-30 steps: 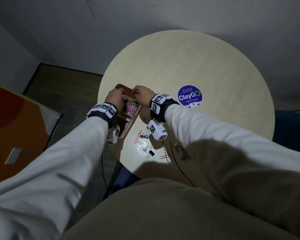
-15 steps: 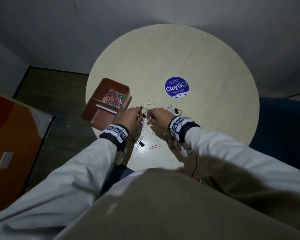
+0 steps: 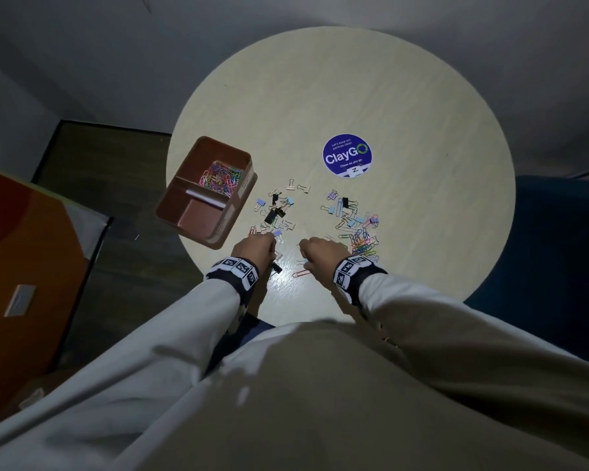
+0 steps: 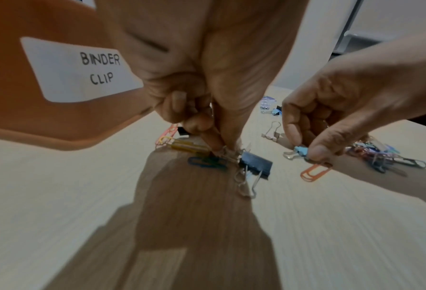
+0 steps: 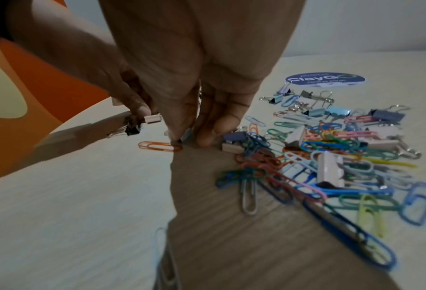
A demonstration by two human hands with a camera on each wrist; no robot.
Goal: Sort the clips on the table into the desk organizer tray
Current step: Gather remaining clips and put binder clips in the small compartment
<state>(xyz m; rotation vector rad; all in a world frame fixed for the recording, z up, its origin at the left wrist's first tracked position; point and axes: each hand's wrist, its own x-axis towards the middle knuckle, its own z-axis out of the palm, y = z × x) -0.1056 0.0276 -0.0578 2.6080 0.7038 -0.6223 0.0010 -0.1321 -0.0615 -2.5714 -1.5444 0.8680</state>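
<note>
Both hands are seen at the near edge of the round table [image 3: 405, 96], fingertips down among scattered clips. The left hand [image 3: 254, 248] is closed in a pinch on a small pale binder clip [image 4: 228, 154] against the tabletop; a black binder clip [image 4: 255, 164] lies just beside those fingertips, with a yellow and a blue paper clip touching the same spot. The right hand [image 3: 320, 254] is likewise pinched — a light-blue binder clip [image 4: 300, 151] is held between thumb and forefinger, directly above an orange paper clip [image 4: 315, 172]. A dense heap of coloured paper clips [image 5: 331, 157] lies just right of the right hand. The brown desk organizer tray [image 3: 233, 212] stands at the table's left edge, well apart from the heap; its far compartment holds coloured paper clips, and a side label [image 4: 80, 68] reads "BINDER CLIP". A purple ClayGo sticker [image 3: 347, 156] is noted beyond the clips.
</note>
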